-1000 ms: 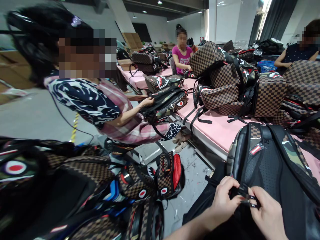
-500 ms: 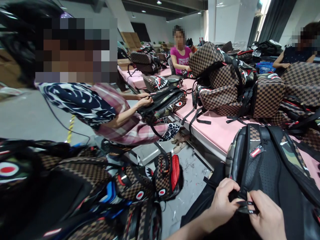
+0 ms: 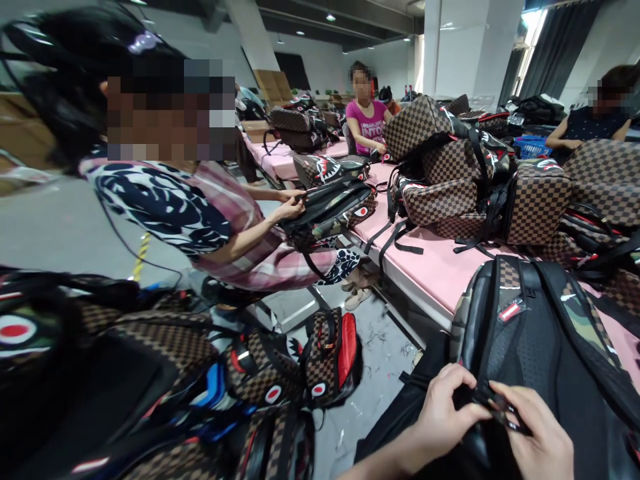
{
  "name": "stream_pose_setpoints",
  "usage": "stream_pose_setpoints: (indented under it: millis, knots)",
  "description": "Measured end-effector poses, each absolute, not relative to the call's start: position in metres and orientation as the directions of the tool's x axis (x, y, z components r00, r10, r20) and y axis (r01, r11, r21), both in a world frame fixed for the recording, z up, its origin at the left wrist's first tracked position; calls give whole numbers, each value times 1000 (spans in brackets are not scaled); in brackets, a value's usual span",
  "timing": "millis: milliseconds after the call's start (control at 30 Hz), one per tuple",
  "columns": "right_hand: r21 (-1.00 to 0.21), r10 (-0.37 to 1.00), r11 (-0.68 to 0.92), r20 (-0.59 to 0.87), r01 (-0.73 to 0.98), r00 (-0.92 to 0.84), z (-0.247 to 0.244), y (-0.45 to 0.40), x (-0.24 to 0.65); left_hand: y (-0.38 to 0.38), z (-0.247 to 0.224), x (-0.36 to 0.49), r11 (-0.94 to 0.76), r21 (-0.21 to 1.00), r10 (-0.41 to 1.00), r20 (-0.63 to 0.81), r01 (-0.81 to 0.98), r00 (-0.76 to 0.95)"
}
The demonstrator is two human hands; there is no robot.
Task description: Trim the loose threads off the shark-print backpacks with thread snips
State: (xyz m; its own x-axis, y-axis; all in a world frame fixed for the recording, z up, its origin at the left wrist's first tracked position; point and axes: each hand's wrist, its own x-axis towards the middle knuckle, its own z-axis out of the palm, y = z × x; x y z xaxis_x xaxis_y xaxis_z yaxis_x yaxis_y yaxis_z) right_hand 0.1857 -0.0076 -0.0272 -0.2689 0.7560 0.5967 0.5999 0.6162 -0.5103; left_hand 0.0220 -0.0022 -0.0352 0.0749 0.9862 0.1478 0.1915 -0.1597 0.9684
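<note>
Black strap (image 3: 481,395) webbing lies at the near left of a backpack (image 3: 547,353), gripped by both of the person's hands. The left hand (image 3: 443,413) is nearly closed, thumb and fingers pinching it; the right hand (image 3: 540,423), just beside, is curled tight around its dark, pale-marked end, whose details are blurred. The backpack's padded back faces up, its far end by a pink table (image 3: 433,260). Beyond, checkered bags (image 3: 440,190) sit heaped on the table. Leftward, a seated co-worker (image 3: 240,227) holds a dark bag (image 3: 333,207).
</note>
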Motion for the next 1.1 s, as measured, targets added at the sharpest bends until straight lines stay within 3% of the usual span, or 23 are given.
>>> stream_pose_setpoints:
  millis: [133, 267, 367, 500, 633, 733, 900, 1100]
  knots:
    - [-444, 716, 654, 624, 612, -313, -34, -4, 192, -3, -35, 22, -131, 977, 990, 120, 171, 75]
    - [-300, 642, 684, 680, 665, -354, -41, -1, 193, -5, -37, 23, -146, 974, 988, 133, 172, 81]
    - [-237, 622, 641, 718, 730, -313, -47, 0, 188, -6, -40, 24, -153, 972, 986, 139, 176, 88]
    - [-359, 717, 555, 664, 750, -212, -43, -1, 177, -6, -39, 24, -125, 976, 990, 112, 179, 81]
    - [-538, 800, 542, 566, 645, -200, -30, -3, 173, -4, -36, 22, -77, 986, 995, 68, 150, 66]
    - [-603, 815, 531, 556, 596, -163, -28, -5, 177, -3, -35, 21, -50, 992, 997, 43, 116, 64]
    - [-572, 780, 554, 610, 605, -139, -44, -5, 187, -3, -36, 20, -12, 998, 997, 8, 60, 72]
    - [-407, 714, 576, 673, 708, -194, -50, -3, 187, -4, -36, 21, -32, 996, 998, 27, 79, 65]
